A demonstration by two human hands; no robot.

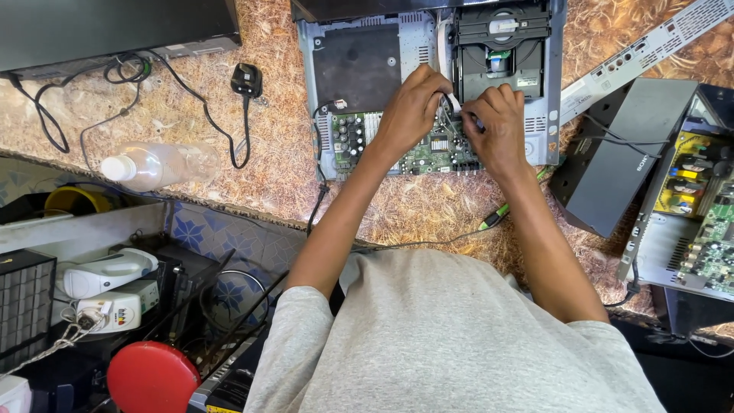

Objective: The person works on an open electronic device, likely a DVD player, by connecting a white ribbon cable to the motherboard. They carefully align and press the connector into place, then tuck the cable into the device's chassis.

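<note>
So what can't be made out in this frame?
- Head view: the left hand and right hand cover their own fingertips and the circuit board beneath; any grip is hidden.
- White ribbon cable: its lower end is hidden behind the hands.
- Second opened unit: cut off by the right edge.

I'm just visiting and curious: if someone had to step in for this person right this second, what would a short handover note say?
Left hand: fingers on the white flat ribbon cable above the green circuit board; how firmly it grips cannot be told.
Right hand: fingertips pressed down at the same spot on the board, close beside the left hand.
The board sits in the open disc player chassis, cover off, with the black disc drive at its far right.
A green-handled screwdriver lies on the table by the right forearm.
Done: the casing is opened. Left: the cable work at the board looks unfinished, and the cover is not back on.
</note>
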